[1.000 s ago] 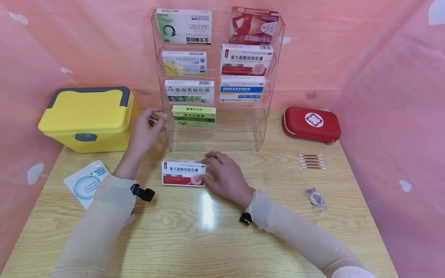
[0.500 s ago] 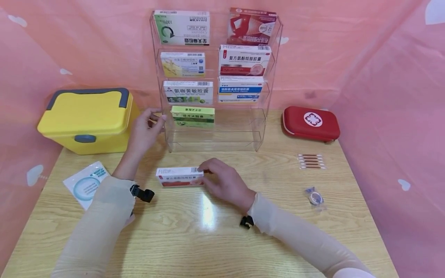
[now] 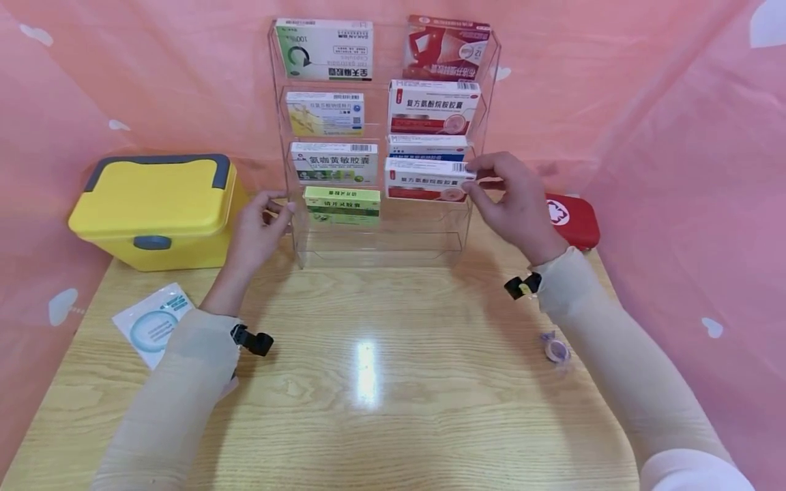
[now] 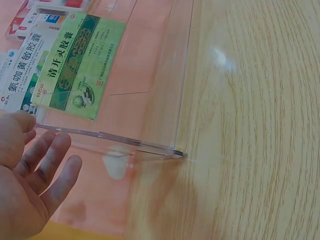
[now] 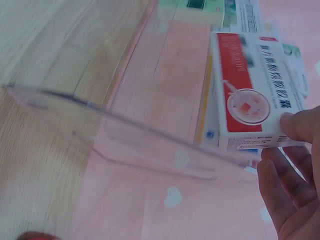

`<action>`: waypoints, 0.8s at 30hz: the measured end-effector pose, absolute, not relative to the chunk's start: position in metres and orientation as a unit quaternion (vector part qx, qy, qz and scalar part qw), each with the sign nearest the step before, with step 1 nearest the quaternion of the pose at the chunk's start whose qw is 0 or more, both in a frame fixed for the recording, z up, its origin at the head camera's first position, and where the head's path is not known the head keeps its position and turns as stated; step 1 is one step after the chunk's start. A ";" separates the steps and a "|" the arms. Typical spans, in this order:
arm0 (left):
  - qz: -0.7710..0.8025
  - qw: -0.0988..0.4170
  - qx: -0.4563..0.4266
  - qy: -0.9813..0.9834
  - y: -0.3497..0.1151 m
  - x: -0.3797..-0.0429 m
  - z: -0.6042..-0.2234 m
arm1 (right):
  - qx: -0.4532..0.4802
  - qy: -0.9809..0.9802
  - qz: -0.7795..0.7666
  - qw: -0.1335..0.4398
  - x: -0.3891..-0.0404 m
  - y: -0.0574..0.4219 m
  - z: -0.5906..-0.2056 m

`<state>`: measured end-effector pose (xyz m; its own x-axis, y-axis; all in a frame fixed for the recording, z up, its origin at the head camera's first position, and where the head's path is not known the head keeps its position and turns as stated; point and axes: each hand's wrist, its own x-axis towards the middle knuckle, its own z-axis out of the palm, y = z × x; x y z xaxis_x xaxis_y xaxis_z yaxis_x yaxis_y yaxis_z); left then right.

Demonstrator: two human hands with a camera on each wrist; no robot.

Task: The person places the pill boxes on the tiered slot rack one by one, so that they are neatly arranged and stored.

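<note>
My right hand (image 3: 516, 204) pinches one end of a white-and-red medicine box (image 3: 426, 181) between thumb and fingers. The box is held in front of the clear display rack (image 3: 381, 259), overlapping a blue-and-white box (image 3: 426, 146) on its right side. In the right wrist view, the pinched medicine box (image 5: 250, 95) shows its printed face. My left hand (image 3: 260, 221) pinches the rack's left side edge, with the remaining fingers loosely bent, as the left wrist view shows. Close to it, a green box (image 3: 342, 206) lies on a lower left tier.
Several other medicine boxes fill the upper tiers. A yellow case (image 3: 150, 211) stands at left, a white sachet (image 3: 153, 324) before it. A red first-aid pouch (image 3: 577, 221), partly behind my right hand, lies at right; a small wrapped roll (image 3: 556, 350) is nearer.
My right hand has lifted the white-and-red medicine box off the table and carried it up and right to the rack. My left hand stays at the rack's edge.
</note>
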<state>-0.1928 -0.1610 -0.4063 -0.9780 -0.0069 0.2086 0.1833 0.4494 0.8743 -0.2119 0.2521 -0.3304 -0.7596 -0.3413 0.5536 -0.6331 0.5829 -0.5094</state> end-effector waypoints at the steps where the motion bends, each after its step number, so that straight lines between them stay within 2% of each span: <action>1: -0.521 0.090 -0.053 -0.847 -0.161 -0.193 -0.406 | 0.274 -0.874 0.349 0.199 -0.213 0.255 -0.329; 8: -0.525 0.088 -0.051 -0.845 -0.163 -0.192 -0.404 | 0.276 -0.892 0.327 0.149 -0.219 0.253 -0.335; 12: -0.527 0.090 -0.048 -0.844 -0.164 -0.192 -0.404 | 0.286 -0.898 0.299 0.151 -0.222 0.247 -0.339; 24: -0.540 0.082 -0.046 -0.836 -0.164 -0.190 -0.405 | 0.242 -0.922 0.272 0.130 -0.216 0.246 -0.349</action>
<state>-0.1902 -0.1643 -0.4048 -0.9822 -0.0123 0.1873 0.1656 0.4123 0.8959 -0.2164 0.2459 -0.3492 -0.8487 -0.3755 0.3723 -0.5176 0.7344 -0.4391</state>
